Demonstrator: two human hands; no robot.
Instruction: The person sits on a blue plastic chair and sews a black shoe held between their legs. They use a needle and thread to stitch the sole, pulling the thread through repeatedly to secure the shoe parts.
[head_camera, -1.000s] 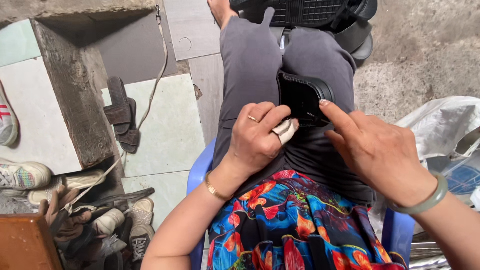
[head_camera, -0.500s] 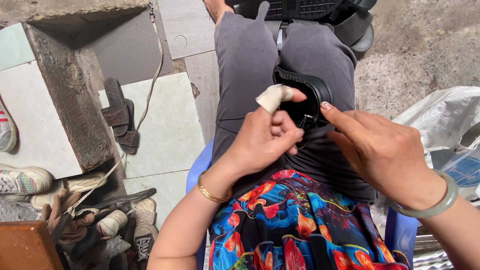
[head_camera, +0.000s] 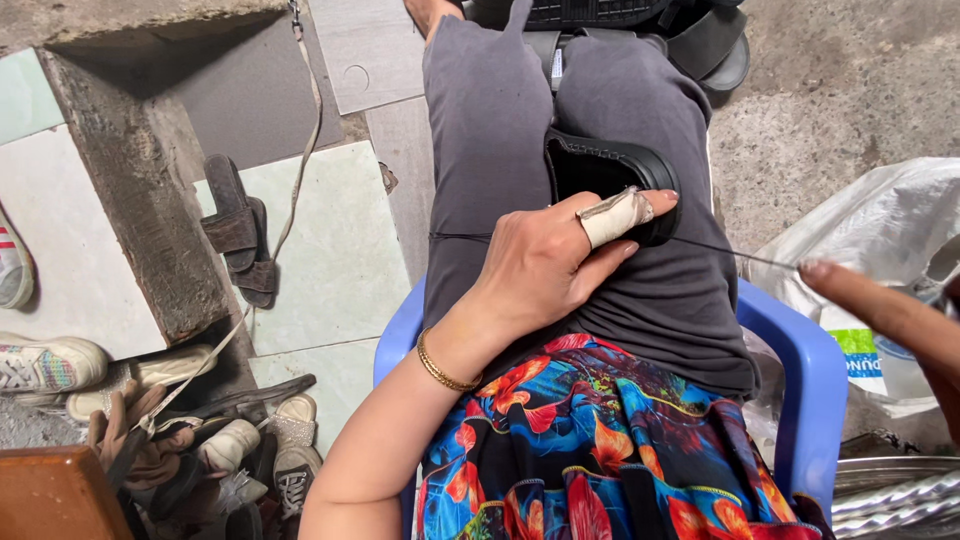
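Left hand (head_camera: 545, 265) rests palm-down; right hand (head_camera: 890, 315) extended far right.

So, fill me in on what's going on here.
A seated person is stitching a black sandal resting on their lap. The left hand, one finger wrapped in tape, presses on the sandal. The right hand is drawn out to the side, pulling a thread taut. Worn shoes lie on the floor beside the blue chair.
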